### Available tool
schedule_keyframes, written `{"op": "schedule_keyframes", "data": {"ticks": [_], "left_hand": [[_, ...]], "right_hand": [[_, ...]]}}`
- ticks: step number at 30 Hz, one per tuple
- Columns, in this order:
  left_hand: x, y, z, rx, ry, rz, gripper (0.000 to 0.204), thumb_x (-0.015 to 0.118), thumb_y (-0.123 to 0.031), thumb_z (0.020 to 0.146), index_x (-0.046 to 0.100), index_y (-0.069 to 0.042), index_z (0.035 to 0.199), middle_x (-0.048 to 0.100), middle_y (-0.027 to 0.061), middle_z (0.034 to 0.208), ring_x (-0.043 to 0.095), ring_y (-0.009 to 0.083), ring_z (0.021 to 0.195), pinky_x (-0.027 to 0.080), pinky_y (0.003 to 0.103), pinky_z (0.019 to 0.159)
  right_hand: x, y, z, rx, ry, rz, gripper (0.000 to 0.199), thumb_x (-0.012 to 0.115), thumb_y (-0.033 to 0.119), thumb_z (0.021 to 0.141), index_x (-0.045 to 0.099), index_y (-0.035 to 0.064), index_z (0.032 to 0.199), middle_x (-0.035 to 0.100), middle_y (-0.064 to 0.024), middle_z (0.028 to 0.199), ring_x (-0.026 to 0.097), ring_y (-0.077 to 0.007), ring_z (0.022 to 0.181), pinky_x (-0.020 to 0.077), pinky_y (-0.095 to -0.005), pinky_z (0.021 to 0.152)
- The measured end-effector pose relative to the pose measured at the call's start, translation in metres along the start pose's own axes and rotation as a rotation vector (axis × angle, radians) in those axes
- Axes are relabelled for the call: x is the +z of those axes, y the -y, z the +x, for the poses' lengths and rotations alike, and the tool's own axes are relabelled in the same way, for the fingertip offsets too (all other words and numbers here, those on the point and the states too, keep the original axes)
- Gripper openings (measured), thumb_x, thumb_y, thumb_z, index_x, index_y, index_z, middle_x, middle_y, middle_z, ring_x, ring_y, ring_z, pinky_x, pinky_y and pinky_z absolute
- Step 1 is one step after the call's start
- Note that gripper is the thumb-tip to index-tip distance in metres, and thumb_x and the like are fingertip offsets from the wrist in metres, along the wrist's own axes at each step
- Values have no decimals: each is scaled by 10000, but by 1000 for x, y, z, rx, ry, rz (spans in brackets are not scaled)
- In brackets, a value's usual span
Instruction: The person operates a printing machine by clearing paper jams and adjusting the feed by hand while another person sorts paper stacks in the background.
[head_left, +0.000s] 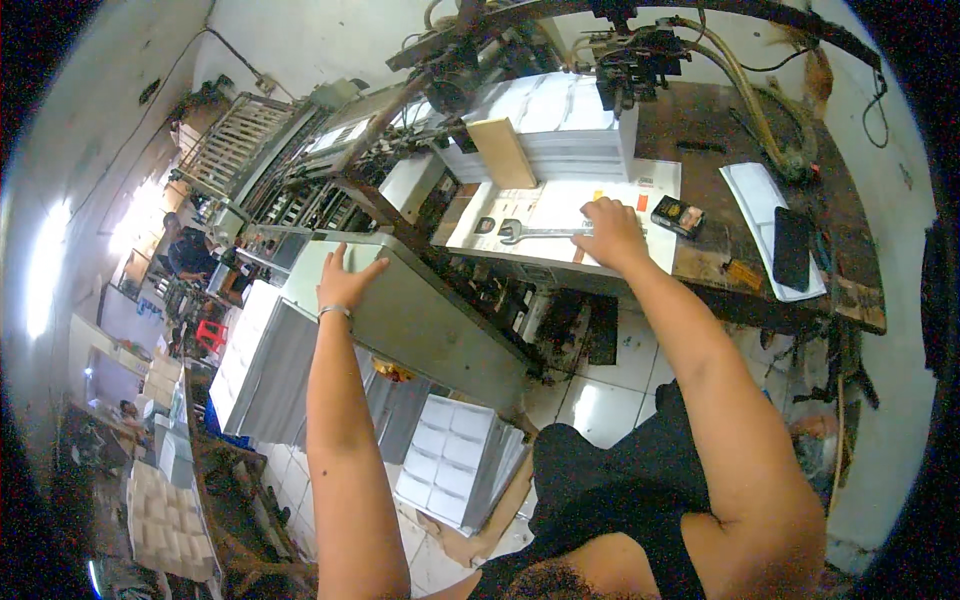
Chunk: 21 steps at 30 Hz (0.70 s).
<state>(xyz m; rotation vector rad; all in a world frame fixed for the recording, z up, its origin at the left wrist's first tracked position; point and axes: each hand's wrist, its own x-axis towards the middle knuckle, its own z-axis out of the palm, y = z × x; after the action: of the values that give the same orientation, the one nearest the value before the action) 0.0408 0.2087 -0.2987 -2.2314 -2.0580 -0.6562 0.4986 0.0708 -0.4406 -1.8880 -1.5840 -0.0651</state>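
Left hand [342,284] is splaying empty by smooth grey-green panel [425,300] | 1 forked metal wrench [540,233] is lying on flat white sheet [552,210] | right hand [614,232] is curling at handle, cannot tell if grasping | boxy black pack [678,215] is sitting beside

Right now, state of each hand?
Left hand: open, over the green panel; contact unclear.
Right hand: at one end of the wrench; can't tell whether it's closed on it.
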Motion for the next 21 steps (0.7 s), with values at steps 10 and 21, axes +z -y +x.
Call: {"op": "schedule_keyframes", "data": {"ticks": [10, 21], "left_hand": [[2, 0, -2, -11, 13, -32, 1158, 833, -729, 638, 489, -131, 1568, 413, 210, 1642, 433, 345, 1502, 376, 444, 1218], [-4, -8, -7, 7, 0, -26, 1129, 827, -700, 662, 501, -78, 1546, 465, 197, 1606, 500, 352, 1446, 397, 448, 1200]], "right_hand": [[3, -2, 0, -6, -14, 1, 527, 826, 395, 804, 686, 94, 1212, 644, -141, 1196, 577, -340, 1188, 441, -472, 1041], [4, -2, -1, -32, -23, -7, 522, 829, 410, 804, 681, 101, 1199, 643, -141, 1193, 582, -338, 1184, 438, -473, 1035]]}}
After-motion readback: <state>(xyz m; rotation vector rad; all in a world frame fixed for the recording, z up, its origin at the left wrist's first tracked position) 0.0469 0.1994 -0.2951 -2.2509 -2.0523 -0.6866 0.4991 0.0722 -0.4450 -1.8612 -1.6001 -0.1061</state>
